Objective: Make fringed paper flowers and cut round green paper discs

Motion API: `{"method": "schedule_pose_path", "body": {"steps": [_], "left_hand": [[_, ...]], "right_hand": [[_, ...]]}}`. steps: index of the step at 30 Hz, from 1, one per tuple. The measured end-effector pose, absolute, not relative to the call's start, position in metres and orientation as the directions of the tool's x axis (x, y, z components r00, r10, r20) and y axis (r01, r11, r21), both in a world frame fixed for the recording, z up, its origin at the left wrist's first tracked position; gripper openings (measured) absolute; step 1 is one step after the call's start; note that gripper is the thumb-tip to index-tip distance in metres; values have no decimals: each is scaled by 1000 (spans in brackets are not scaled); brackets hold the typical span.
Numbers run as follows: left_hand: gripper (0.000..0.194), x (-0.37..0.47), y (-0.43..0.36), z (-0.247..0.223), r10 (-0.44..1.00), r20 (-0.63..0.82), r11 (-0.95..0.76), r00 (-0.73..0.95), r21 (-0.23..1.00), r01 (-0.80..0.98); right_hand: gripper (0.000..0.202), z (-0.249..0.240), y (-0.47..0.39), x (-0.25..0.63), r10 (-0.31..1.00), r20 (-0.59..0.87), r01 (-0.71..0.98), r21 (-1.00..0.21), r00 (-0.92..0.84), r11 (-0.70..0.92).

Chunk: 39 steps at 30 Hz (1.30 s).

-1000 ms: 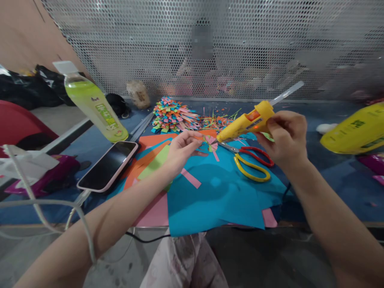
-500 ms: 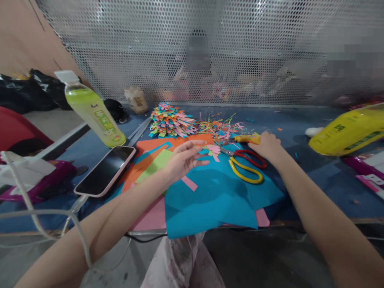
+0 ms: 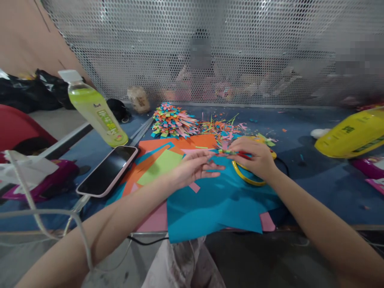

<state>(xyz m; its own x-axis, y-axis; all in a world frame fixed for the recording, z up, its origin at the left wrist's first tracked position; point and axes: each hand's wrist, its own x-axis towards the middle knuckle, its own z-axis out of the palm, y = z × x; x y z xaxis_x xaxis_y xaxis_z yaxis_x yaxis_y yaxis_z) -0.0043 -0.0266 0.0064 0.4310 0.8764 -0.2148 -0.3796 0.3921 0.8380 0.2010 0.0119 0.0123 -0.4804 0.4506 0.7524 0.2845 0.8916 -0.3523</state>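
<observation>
Counted one green bottle (image 3: 95, 110), one phone (image 3: 107, 171) and one purple tissue pack (image 3: 64, 179) at the left of the desk (image 3: 318, 196). Found one yellow container (image 3: 349, 134), one white item (image 3: 320, 133) and one purple pack (image 3: 370, 166) at the right. Noted one pair of scissors (image 3: 247, 179) near the middle, and one paper cone (image 3: 171, 120) and one wrapped bundle (image 3: 138, 100) farther off. Saw paper sheets (image 3: 214, 212) in four colours, overlapping too much to count, and numerous scraps (image 3: 220, 128).
</observation>
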Motion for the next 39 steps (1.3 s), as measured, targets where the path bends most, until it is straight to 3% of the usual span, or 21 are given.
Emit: {"method": "schedule_pose_path", "body": {"steps": [3,5,8,11,13,15,23,29,39], "left_hand": [[9,-7,-22,1,967,-90,137,240,973,-186],[9,-13,-19,-2,982,180,-182,54,983,33],[15,-23,-21,0,787,617,-581,-28,755,303],[31,-27,-29,6,515,829,-801,219,374,467],[41,-26,-35,9,392,828,-867,401,187,462],[50,-24,-38,10,356,817,-884,455,136,447],[58,-23,-38,3,424,807,-875,411,247,417],[60,-20,-38,0,435,821,-877,370,293,380],[59,-24,-43,13,345,843,-835,412,75,546]], "right_hand": [[9,13,13,204,544,694,336,-429,-472,839],[12,14,12,205,597,623,353,-482,-505,802],[15,16,10,203,601,591,316,-520,-538,793],[14,15,9,203,587,577,293,-525,-567,799],[10,14,9,203,577,565,275,-530,-590,802],[8,14,9,204,551,576,242,-527,-603,815],[3,19,7,205,414,632,180,-402,-655,898],[5,26,3,211,239,643,283,-36,-728,959],[11,36,-5,215,61,610,324,330,-790,886]]}}
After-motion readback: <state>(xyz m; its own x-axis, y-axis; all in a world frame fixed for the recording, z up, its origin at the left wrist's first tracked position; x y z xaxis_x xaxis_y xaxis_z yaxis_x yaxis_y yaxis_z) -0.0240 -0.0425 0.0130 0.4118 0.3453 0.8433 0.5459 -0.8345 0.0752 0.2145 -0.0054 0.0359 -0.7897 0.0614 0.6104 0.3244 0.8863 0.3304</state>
